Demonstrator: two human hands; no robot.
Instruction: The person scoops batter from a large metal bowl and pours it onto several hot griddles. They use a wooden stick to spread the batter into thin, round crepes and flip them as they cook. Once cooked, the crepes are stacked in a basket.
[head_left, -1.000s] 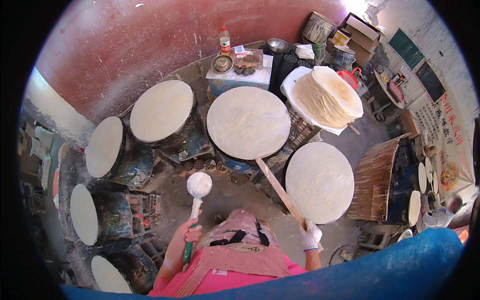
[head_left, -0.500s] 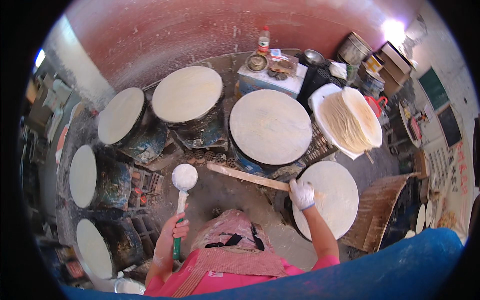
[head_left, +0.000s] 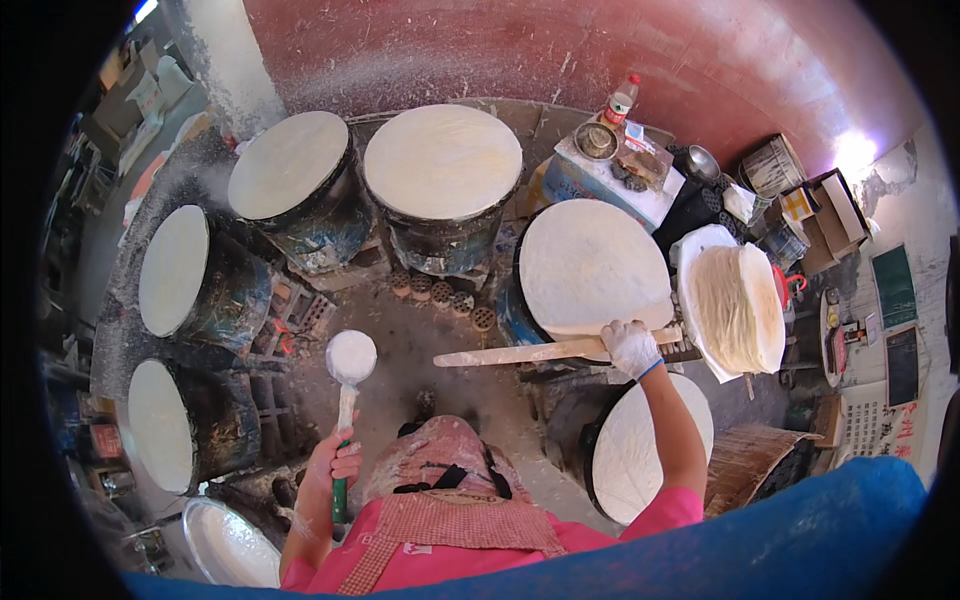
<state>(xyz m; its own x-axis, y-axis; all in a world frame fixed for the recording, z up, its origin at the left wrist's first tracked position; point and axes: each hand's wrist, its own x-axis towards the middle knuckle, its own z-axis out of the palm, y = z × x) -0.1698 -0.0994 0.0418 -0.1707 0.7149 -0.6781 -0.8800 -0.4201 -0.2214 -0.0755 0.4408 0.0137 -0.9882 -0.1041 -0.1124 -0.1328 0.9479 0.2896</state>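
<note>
My left hand (head_left: 332,465) is closed round the green handle of a ladle (head_left: 351,357), whose bowl holds white batter. In my gloved right hand (head_left: 630,350) is a long flat wooden stick (head_left: 520,353), held crosswise with its narrow end to the left. The gloved fingers touch the near edge of a thin round pancake (head_left: 595,265) on the centre-right drum griddle. That edge looks loosened and straightened; whether the fingers pinch it is hard to tell. Under my right forearm, another pale sheet (head_left: 635,455) covers the nearest right griddle.
More batter-covered drum griddles (head_left: 443,160) curve round to the left. A white tray (head_left: 690,255) bears stacked pancakes (head_left: 735,310) at right. Behind stands a box (head_left: 580,180) with a bottle (head_left: 620,98) and bowl. A white batter basin (head_left: 230,545) sits at lower left. Round perforated briquettes (head_left: 440,292) lie on the floor.
My right hand has moved with the stick from the nearest right griddle to the near edge of the centre-right one. That pancake's edge has shifted. The view has turned; the ladle stays in my left hand.
</note>
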